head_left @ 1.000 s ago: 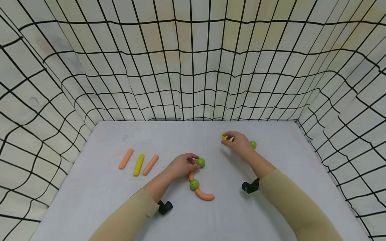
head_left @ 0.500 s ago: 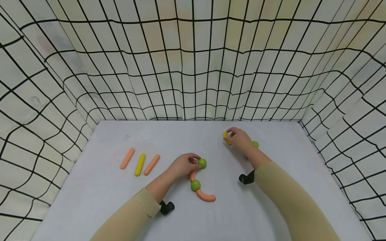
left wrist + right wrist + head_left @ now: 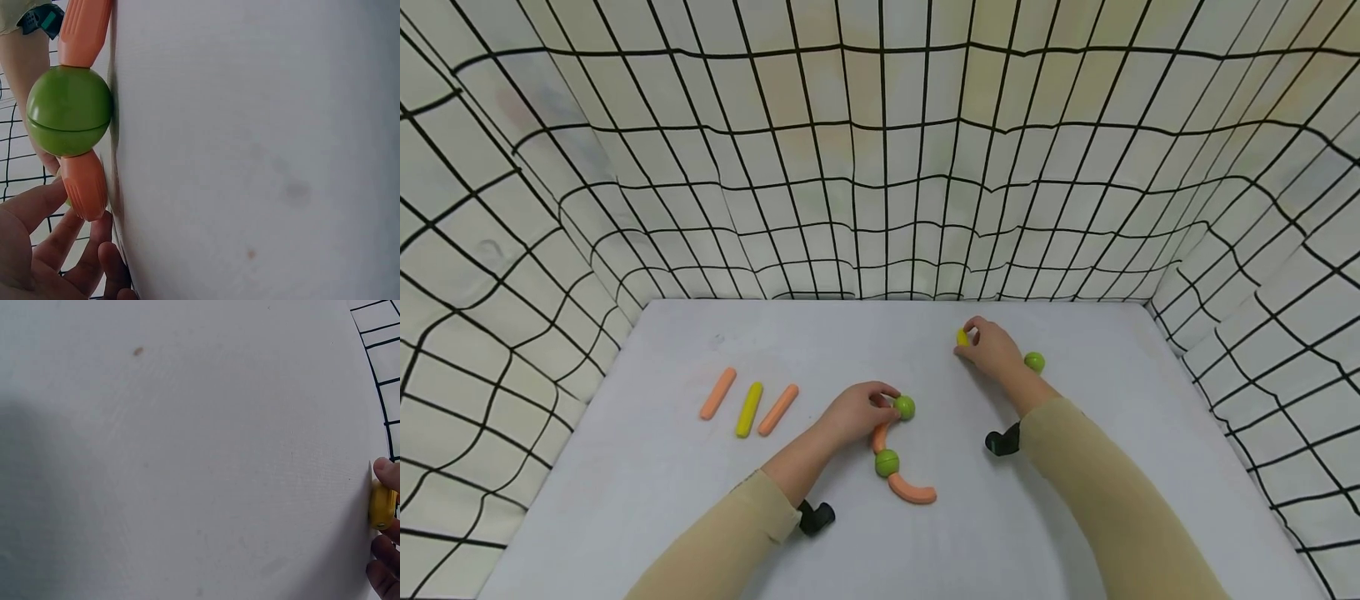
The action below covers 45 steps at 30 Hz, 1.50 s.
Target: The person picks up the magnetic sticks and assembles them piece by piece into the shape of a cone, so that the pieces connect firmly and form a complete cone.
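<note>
My left hand [image 3: 856, 412] holds the upper end of a chain of toy pieces, its thumb and fingers around a curved orange stick [image 3: 85, 187] beside a green ball [image 3: 905, 407]. The chain runs down through a second green ball [image 3: 887, 463] to another curved orange stick [image 3: 913, 490] lying on the table. Farther right and back, my right hand [image 3: 992, 348] pinches a yellow piece [image 3: 382, 505] between thumb and fingers, close to the table surface. Most of that piece is hidden by the fingers in the head view. Behind the right wrist lies a third green ball [image 3: 1034, 362].
On the left of the white table [image 3: 625, 500] lie two straight orange sticks [image 3: 718, 393] with a straight yellow stick [image 3: 748, 409] between them. A black grid net [image 3: 880, 179] over white cloth walls the back and sides.
My right hand has shifted slightly and turned with the yellow piece, its forearm swinging left and uncovering more of the green ball there. The left hand keeps its hold on the chain.
</note>
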Available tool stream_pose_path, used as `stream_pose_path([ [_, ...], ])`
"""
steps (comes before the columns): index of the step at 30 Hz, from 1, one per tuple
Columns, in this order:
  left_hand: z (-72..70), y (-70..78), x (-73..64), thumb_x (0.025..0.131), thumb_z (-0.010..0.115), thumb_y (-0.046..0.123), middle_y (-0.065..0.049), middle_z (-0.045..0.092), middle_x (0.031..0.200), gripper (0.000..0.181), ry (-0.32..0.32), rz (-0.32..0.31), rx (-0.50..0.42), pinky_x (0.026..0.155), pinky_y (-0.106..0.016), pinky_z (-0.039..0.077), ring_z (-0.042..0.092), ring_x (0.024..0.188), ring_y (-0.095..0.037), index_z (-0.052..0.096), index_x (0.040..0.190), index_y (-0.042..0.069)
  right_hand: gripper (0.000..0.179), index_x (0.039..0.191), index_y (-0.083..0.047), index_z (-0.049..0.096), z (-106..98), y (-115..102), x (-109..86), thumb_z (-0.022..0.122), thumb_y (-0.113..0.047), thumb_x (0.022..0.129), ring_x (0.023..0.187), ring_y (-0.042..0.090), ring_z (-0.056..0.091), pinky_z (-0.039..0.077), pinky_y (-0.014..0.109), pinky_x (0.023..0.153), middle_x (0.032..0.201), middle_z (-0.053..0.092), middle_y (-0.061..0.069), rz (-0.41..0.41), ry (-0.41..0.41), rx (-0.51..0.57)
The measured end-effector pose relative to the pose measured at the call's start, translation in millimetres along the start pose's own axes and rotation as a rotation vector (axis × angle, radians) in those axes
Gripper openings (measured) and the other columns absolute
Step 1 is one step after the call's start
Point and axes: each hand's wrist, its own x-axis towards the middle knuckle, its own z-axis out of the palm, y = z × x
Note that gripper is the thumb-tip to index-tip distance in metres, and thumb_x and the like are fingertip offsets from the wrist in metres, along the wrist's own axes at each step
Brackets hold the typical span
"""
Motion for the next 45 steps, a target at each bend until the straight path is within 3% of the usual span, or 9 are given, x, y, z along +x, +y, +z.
stream_pose_path([
  [7,0.4,-0.2,1.6,0.092,0.07,0.024,-0.001,0.063,0.102,0.029,-0.001,-0.003,0.002,0.068,-0.03,0.045,0.055,0.081,-0.017,0.068,0.121,0.017,0.044,0.128,-0.009,0.055,-1,3,-1.4,0.071,-0.03,0.092,0.091,0.028,0.055,0.044,0.041,0.081,0.104,0.062,0.012,0.001,0.013,0.015],
  [15,0.6,0.8,0.0,0.093,0.07,0.024,-0.002,0.064,0.103,0.029,0.006,-0.009,0.002,0.07,-0.031,0.045,0.055,0.084,-0.017,0.069,0.12,0.017,0.038,0.128,-0.01,0.06,-2,0,-7.4,0.067,-0.027,0.094,0.095,0.029,0.059,0.046,0.045,0.088,0.108,0.066,0.012,-0.042,0.055,-0.081],
  [22,0.8,0.9,-0.2,0.093,0.07,0.025,-0.002,0.063,0.104,0.029,0.001,-0.01,-0.005,0.071,-0.031,0.045,0.055,0.084,-0.017,0.068,0.121,0.016,0.037,0.131,-0.015,0.06,-3,-2,-15.5,0.061,-0.026,0.095,0.095,0.028,0.059,0.046,0.045,0.087,0.11,0.067,0.011,-0.057,0.041,-0.087],
  [30,2.2,1.7,0.8,0.093,0.07,0.024,-0.001,0.063,0.102,0.029,0.006,-0.013,0.0,0.07,-0.031,0.045,0.055,0.083,-0.017,0.069,0.121,0.017,0.037,0.133,-0.021,0.06,-4,4,-24.1,0.059,-0.029,0.097,0.094,0.026,0.057,0.046,0.041,0.082,0.11,0.064,0.008,-0.066,-0.004,0.006],
  [37,3.1,1.9,1.7,0.093,0.07,0.024,-0.001,0.063,0.101,0.029,-0.007,-0.014,0.008,0.068,-0.03,0.044,0.054,0.081,-0.016,0.069,0.121,0.017,0.04,0.139,-0.023,0.057,-3,2,-39.7,0.057,-0.026,0.099,0.104,0.025,0.058,0.048,0.042,0.087,0.119,0.065,0.01,-0.049,-0.076,0.143],
  [45,0.9,2.5,-0.3,0.092,0.071,0.026,0.0,0.063,0.101,0.03,0.004,-0.028,0.001,0.071,-0.031,0.044,0.054,0.082,-0.016,0.069,0.121,0.018,0.037,0.136,-0.02,0.061,3,-9,-54.5,0.057,-0.021,0.099,0.094,0.021,0.058,0.048,0.034,0.079,0.114,0.066,0.008,-0.083,-0.144,0.22],
])
